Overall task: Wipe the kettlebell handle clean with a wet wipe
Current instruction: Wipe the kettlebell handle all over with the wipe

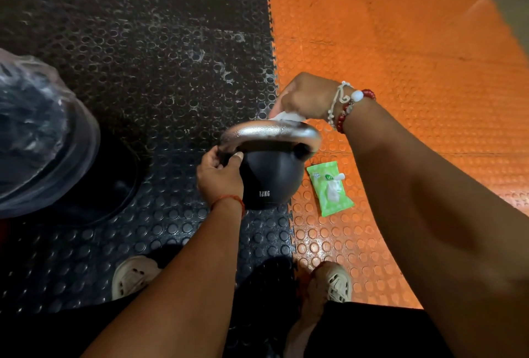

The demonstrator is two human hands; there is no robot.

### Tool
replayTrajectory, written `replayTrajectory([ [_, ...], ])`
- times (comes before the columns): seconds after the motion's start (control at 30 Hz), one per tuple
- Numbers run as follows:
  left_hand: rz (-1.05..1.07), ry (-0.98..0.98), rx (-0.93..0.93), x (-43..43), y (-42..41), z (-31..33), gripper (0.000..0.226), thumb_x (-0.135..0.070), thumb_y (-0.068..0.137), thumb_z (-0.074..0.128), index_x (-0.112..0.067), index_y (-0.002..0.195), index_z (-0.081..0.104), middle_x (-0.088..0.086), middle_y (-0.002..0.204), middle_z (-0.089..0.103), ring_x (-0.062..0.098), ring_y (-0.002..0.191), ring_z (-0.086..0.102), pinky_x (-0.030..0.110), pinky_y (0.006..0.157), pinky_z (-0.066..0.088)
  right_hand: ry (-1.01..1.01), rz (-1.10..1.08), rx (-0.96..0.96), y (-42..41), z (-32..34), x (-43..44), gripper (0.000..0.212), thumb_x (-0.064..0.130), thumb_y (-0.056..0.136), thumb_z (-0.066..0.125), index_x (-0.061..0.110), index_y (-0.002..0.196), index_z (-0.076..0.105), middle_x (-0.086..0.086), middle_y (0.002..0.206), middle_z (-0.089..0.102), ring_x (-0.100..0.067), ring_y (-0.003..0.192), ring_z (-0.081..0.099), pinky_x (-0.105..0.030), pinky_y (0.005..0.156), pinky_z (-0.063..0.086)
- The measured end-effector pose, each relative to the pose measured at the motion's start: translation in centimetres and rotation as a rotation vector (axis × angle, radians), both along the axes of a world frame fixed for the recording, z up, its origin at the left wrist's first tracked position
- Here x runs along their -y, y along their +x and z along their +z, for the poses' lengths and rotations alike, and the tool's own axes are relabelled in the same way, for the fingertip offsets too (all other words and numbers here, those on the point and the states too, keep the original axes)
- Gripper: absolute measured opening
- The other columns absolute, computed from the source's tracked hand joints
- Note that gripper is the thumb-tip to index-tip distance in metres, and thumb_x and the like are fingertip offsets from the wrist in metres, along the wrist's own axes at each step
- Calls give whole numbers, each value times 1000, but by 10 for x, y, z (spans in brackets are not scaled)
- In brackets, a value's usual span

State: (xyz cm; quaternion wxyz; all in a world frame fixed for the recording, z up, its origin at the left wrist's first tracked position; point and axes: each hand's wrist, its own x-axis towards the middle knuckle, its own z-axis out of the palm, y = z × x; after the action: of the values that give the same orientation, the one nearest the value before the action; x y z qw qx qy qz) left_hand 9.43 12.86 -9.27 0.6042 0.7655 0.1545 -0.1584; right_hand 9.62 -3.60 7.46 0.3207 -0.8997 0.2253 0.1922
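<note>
Floor is studded interlocking matting: black mat (143, 71) on the left, orange mat (400, 43) on the right, toothed seam running down the middle. Kettlebell (272, 180), black body marked 12KG, sits upright at the right edge of the black mat, right on the seam. Its steel handle (269, 131) arches across the top. Left hand (219, 177) is wrapped around the left end of the handle where it meets the body, thumb on the near side; red thread (229, 200) on that wrist. Right hand (306, 94) comes over from the orange side, fingers curled around a bunched white wet wipe (286, 116), which is pressed against the far top of the handle, right of centre. Beaded bracelets (349, 106) on the right wrist. Green wipe pack (329, 189) lies flat on the orange mat just beside the kettlebell, near the seam, flap open with a white wipe showing. Dark round object in clear plastic wrap (37, 134) at the black mat's left edge. Two cream clogs (133, 274) at the near edge, one on each mat.
</note>
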Motion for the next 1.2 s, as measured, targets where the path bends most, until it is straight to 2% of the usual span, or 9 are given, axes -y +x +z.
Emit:
replayTrajectory([
  [0.07, -5, 11, 4, 0, 0, 0, 41, -26, 76, 78, -22, 115, 66, 4, 112, 66, 15, 97, 66, 18, 78, 51, -7, 22, 10, -2, 0, -3, 28, 8, 84, 50, 22, 81, 74, 22, 42, 56, 8, 45, 49, -4, 42, 32],
  [0.17, -15, 15, -1, -1, 1, -1, 41, -28, 76, 78, -23, 115, 66, 4, 113, 66, 16, 98, 66, 19, 79, 51, -19, 40, 27, -4, 0, -3, 28, 10, 84, 52, 22, 83, 77, 14, 69, 69, -1, 69, 59, -16, 65, 44],
  [0.23, -21, 26, -2, -1, 1, -2, 42, -30, 76, 78, -24, 116, 66, 3, 114, 65, 14, 98, 65, 19, 78, 50, -56, 61, 17, -6, -1, -2, 30, 6, 82, 51, 21, 87, 77, 6, 80, 72, -6, 75, 60, -20, 68, 46],
  [0.33, -18, 15, -9, -1, 1, -1, 43, -28, 77, 78, -22, 118, 65, 4, 115, 65, 15, 99, 65, 19, 80, 50, -59, 51, 55, -8, -2, -6, 31, 2, 81, 51, 19, 88, 77, 16, 55, 64, 7, 51, 54, -8, 50, 40],
  [0.43, -14, 6, -15, -1, 1, 0, 43, -27, 77, 77, -22, 118, 65, 4, 115, 65, 15, 100, 65, 20, 81, 50, -60, 49, 82, -12, -1, -7, 31, 1, 83, 52, 20, 88, 76, 22, 36, 52, 6, 36, 46, -4, 39, 31],
  [0.6, -14, -3, -23, -1, 1, -1, 41, -27, 76, 78, -22, 116, 66, 4, 113, 65, 16, 100, 65, 22, 83, 51, -117, 57, 120, -11, -3, -9, 27, 4, 82, 55, 20, 86, 77, 16, 51, 58, 5, 41, 48, -7, 44, 35],
  [0.8, -16, -14, -29, -1, 2, -1, 41, -26, 77, 78, -22, 115, 65, 5, 113, 65, 17, 99, 65, 23, 82, 53, -145, 43, 173, -19, -4, -8, 21, 7, 81, 60, 18, 87, 77, 3, 68, 66, -9, 64, 57, -19, 61, 44],
  [0.97, -24, -4, -32, -2, 3, -3, 39, -27, 75, 78, -23, 112, 66, 4, 110, 66, 17, 97, 66, 27, 82, 55, -196, 79, 217, -23, -5, -17, 18, 9, 83, 61, 18, 88, 76, 7, 73, 62, -5, 64, 54, -15, 58, 38],
  [1.2, -36, -1, -33, -2, 4, -2, 39, -27, 75, 79, -25, 111, 66, 4, 111, 66, 16, 96, 66, 20, 74, 50, -241, 22, 242, -31, -5, -21, 23, 9, 84, 58, 20, 92, 76, 2, 91, 73, -13, 85, 63, -19, 76, 41],
])
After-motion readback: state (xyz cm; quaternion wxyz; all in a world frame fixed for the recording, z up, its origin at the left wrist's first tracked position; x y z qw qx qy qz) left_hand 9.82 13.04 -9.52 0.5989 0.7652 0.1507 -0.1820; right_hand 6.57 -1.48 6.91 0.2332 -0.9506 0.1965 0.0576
